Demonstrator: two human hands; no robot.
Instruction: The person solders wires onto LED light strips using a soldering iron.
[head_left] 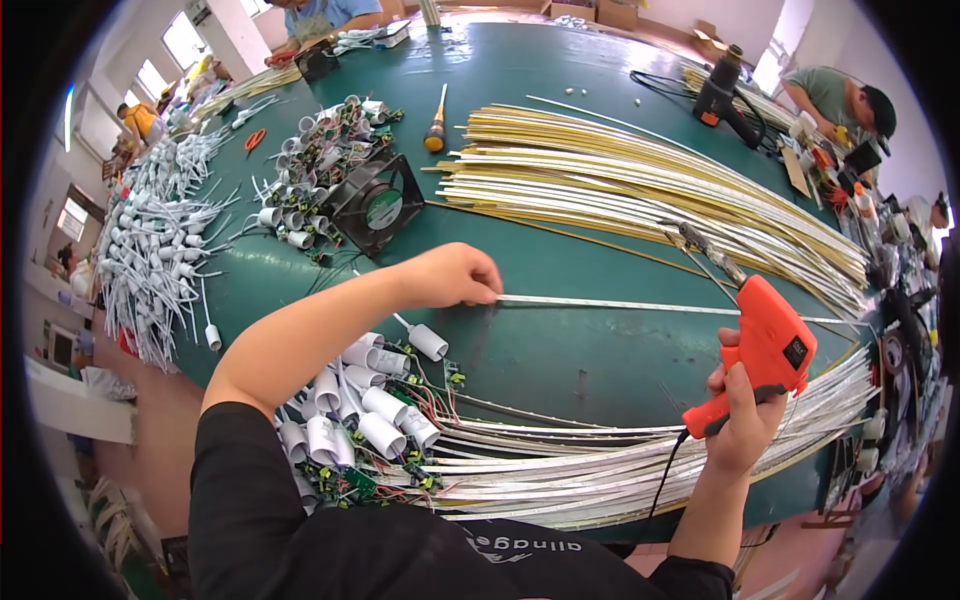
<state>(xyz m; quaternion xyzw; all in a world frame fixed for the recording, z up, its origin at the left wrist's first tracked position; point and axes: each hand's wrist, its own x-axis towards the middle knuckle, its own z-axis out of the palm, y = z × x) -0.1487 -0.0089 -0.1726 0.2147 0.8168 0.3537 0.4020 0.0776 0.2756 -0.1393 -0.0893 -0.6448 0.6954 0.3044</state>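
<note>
The left hand [460, 275] pinches the end of a thin white strip [610, 304] with thumb and finger, and the strip runs right from those fingertips. The right hand [742, 412] has its fingers wrapped around a red gun-shaped tool [772, 330]. Past the left fingers sits a black fan [350, 203].

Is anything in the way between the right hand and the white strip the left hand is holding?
Yes: the orange tool that the right hand grips. From here, its body hides part of the white strip; I can't tell if they touch. Nothing visible stands between the left hand and the strip's end there.
</note>
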